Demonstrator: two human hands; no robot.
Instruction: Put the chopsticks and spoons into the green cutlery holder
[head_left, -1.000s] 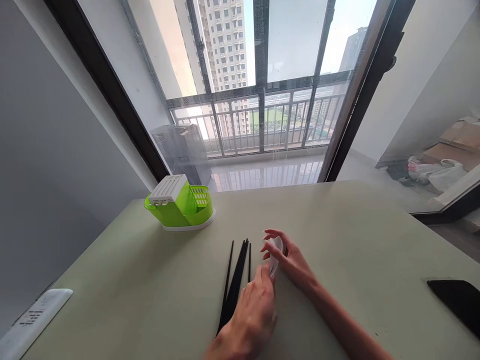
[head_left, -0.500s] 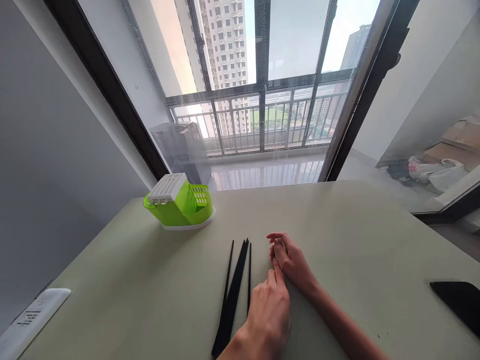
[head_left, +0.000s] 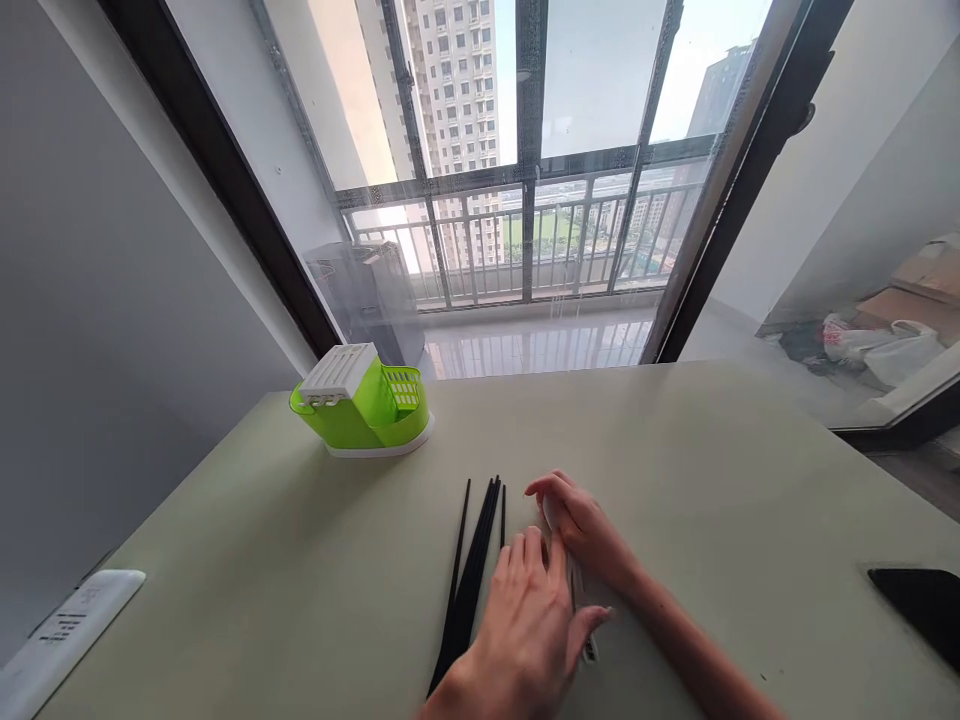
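Observation:
My right hand [head_left: 585,528] is curled round the rounded white end of what looks like a white spoon [head_left: 590,652]. Its slim handle runs back toward me and comes out beside my left thumb. My left hand [head_left: 525,615] lies palm down over the handle, thumb out to the side and fingers extended, their tips close to the right hand. Whether more than one spoon is there cannot be made out. Just left of my left hand, several black chopsticks [head_left: 472,580] lie on the table, partly covered by that hand.
A green and white cutlery caddy [head_left: 352,425] stands at the table's back left. A white power-strip-like object [head_left: 71,630] lies at the left edge, and a black flat object [head_left: 919,605] at the right. Behind the pale table [head_left: 675,430] is a glass door [head_left: 585,120].
My left hand has opened from a pointing shape, its fingers and thumb spreading. The white handle now shows beside the thumb. My right hand's fingers have closed more over the white end.

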